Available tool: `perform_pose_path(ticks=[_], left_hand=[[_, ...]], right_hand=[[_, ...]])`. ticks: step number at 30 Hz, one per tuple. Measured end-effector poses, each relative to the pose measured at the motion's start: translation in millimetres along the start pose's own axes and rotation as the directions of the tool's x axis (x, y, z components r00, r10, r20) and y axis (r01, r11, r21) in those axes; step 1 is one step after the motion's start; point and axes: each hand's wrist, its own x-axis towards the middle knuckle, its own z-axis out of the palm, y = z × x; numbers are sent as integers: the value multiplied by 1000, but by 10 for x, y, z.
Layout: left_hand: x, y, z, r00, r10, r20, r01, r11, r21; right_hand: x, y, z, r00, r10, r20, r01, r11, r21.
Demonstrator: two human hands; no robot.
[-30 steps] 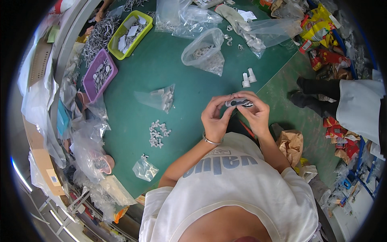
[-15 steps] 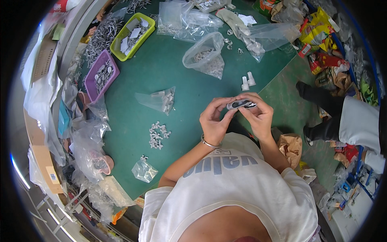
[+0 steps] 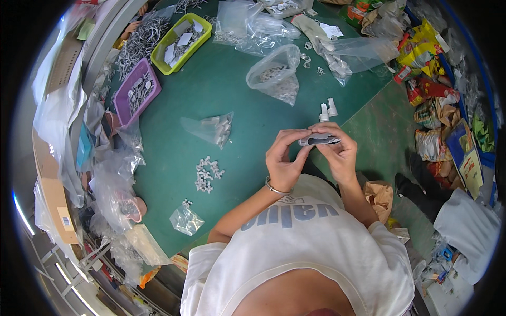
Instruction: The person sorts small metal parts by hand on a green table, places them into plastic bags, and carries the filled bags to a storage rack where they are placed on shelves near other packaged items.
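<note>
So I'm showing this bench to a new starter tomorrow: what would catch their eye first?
Probably the two hands, left hand and right hand, together pinching a small grey part at the near edge of the green table. Next, the lime tray and purple tray of metal bits at far left, and the loose pile of small grey pieces left of the hands.

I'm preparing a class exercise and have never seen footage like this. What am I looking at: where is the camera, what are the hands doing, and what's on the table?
There is no machine here. A person wears a wide-angle camera on the head, looking down, so edges bend. The left hand and right hand together hold a small grey part above the green table. On the table lie a pile of small grey parts, clear bags of parts, a purple tray, a yellow-green tray and two white pieces.
</note>
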Motion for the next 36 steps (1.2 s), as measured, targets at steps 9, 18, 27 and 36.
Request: perform_pose_path(ticks=[9, 18, 27, 36], left_hand=[[-77, -115, -77, 963, -263, -53, 260, 964, -48], [-194, -296, -182, 872, -485, -67, 475, 872, -119], [21, -593, 88, 880, -473, 38, 475, 877, -73], [161, -972, 335, 814, -544, 204, 519, 838, 167]], right_hand=[[-19, 198, 25, 958, 261, -122, -256, 965, 58], [-17, 427, -37, 895, 429, -120, -436, 899, -35], [216, 449, -593, 779, 566, -271, -453, 806, 380], [1553, -141, -2333, 617, -273, -738, 168, 962, -216]])
